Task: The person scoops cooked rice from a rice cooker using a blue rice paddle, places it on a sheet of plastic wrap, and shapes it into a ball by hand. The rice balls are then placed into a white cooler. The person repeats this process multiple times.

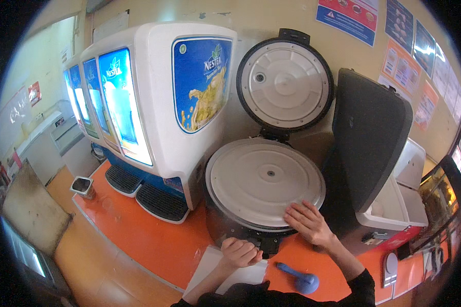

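Observation:
A large commercial rice cooker [230, 226] stands before me, its outer lid [288, 92] swung up on the rear hinge. A round metal inner lid [249, 176] lies flat across its top. My right hand [309, 226] rests with its fingertips on the right front rim of that inner lid. My left hand [238, 253] is curled by the cooker's front latch [269, 245]; whether anything is inside its fingers is hidden. Below the cooker a blue rice scoop [305, 283] lies on the orange counter [153, 245].
A white Nestea drink dispenser [153, 96] with drip trays [163, 203] stands left. A small container [82, 187] sits near the counter edge. Right of the cooker is a cooler box [384, 209], its dark lid [368, 134] raised. A white sheet [207, 264] lies under my left forearm.

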